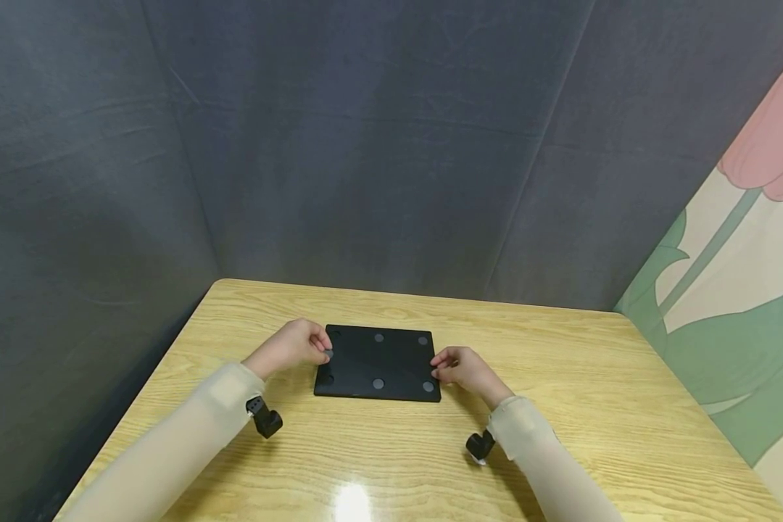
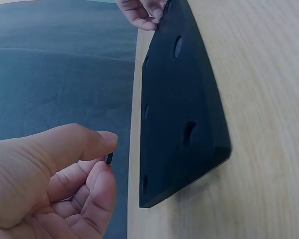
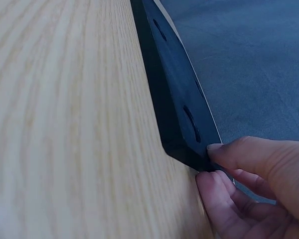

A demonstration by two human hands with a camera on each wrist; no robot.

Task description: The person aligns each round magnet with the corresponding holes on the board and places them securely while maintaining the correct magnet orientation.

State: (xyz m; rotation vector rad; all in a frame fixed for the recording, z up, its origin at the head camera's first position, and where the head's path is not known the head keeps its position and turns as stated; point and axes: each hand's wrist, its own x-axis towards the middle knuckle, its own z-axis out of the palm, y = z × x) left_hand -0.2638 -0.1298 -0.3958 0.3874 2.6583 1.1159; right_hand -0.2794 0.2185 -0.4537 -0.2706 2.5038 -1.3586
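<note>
A flat black rectangular board lies on the table, with several round spots along its long edges. Two spots on its left side look dark, while others show greyish discs. My left hand pinches a small thin dark disc between thumb and fingertip, just over the board's left edge in the head view. At the opposite side, my right hand grips the board's right edge. In the right wrist view its thumb lies on the top face, and the other fingers are at the side of the edge.
The board rests on a light wood-grain table. A dark grey curtain hangs behind the table and along its left side. To the right stands a panel with a flower pattern. Each sleeve carries a small black camera.
</note>
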